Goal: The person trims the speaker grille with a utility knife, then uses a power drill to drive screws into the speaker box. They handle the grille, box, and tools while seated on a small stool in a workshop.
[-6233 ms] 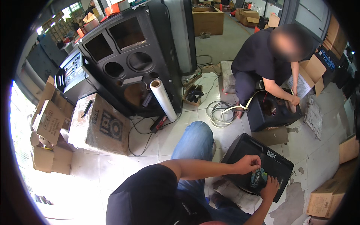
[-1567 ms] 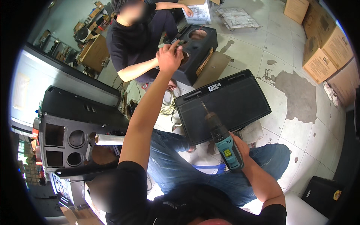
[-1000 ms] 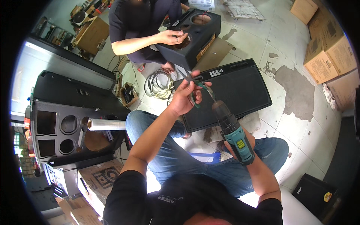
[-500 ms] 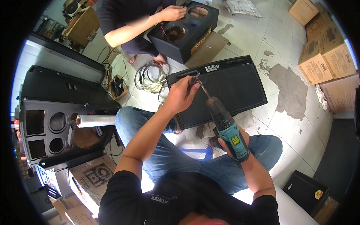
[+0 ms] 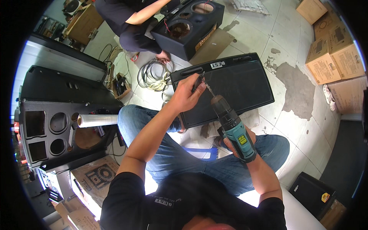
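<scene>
My right hand (image 5: 250,138) is closed around the grip of a teal and black cordless drill (image 5: 234,132), which points up and to the left. A long twisted drill bit (image 5: 209,89) sticks out of its chuck. My left hand (image 5: 187,94) pinches a small dark tool with a metal tip (image 5: 198,81), close beside the end of the bit; its exact kind is hard to make out. Below both hands, a black speaker cabinet (image 5: 234,86) with a dark grille lies on the floor, tilted slightly in view.
Another person (image 5: 132,23) sits beyond, by a black speaker box (image 5: 188,32) with open round holes. Coiled cables (image 5: 154,76) lie on the tiles. A large speaker cabinet (image 5: 57,115) and a plastic film roll (image 5: 97,120) are at left. Cartons (image 5: 329,53) stand at right.
The other person's hand has drawn back from the speaker box toward the top edge. My hands and the drill keep nearly the same pose; the floor cabinet appears slightly higher in view.
</scene>
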A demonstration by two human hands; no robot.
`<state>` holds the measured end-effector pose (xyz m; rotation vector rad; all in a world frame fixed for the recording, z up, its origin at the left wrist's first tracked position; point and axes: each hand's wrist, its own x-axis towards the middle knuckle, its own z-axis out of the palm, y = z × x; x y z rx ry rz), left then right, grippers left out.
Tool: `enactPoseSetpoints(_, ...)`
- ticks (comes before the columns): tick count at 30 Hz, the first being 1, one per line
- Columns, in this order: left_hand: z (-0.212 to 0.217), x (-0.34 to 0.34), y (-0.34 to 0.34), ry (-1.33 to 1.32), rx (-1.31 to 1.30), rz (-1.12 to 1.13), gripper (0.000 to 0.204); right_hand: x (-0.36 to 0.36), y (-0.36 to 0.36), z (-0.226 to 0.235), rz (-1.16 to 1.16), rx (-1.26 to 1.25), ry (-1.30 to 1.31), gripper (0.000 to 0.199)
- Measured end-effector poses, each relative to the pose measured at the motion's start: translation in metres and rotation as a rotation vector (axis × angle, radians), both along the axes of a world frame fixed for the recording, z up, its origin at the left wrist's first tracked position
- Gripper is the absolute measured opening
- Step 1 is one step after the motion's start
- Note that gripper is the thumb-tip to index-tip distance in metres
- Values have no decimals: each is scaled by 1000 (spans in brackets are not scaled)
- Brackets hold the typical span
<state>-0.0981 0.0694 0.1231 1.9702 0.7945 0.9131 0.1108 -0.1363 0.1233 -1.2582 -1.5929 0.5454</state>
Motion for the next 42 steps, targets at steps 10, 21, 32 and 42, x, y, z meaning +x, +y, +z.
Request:
enactPoseSetpoints(10,-5,-6,6,-108,-92,-121,14,4,-3,13,22,-141,58,27)
enactPoseSetpoints(21,9,-6,3,2,-64,-93,22,8,-4,11,90,-137,45,55)
enactPoseSetpoints(32,10,-10,9,84,133,-57,49,3,-2,10,9,-104,75,31)
enactPoseSetpoints(42,17,-9,5,125,82,14,56,4,-3,4,5,-92,37,35)
